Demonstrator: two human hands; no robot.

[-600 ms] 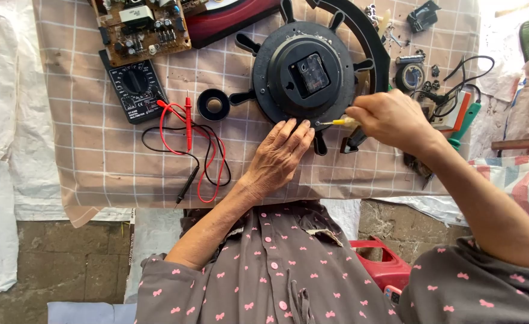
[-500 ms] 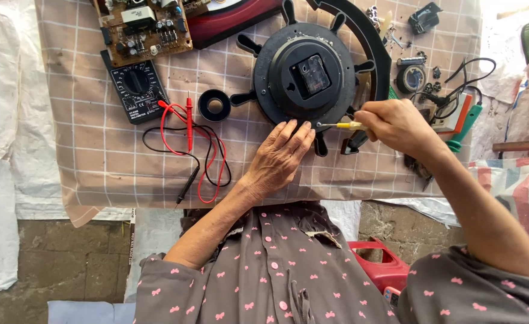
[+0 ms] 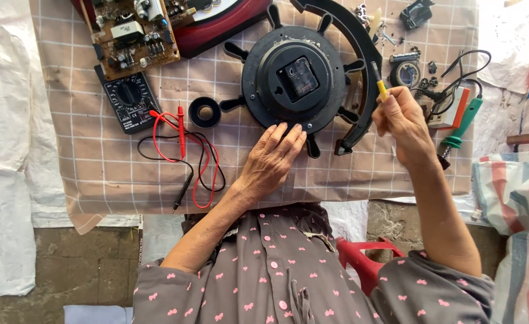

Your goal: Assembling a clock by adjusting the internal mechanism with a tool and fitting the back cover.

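We steadied the black ship's-wheel clock back (image 3: 294, 84), face down on the checked cloth (image 3: 96, 180), with our left hand (image 3: 270, 162) spread flat on its stiff, light, likely brittle rim, our right hand (image 3: 399, 120) clenched around a yellow-handled screwdriver (image 3: 379, 84).

1 head camera looks straight down, close above the checked cloth (image 3: 360, 174).

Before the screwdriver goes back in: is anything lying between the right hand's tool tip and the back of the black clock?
Partly. The curved black frame piece arcs between the right hand, holding the yellow screwdriver, and the black clock. The left hand only rests on the clock's lower rim.
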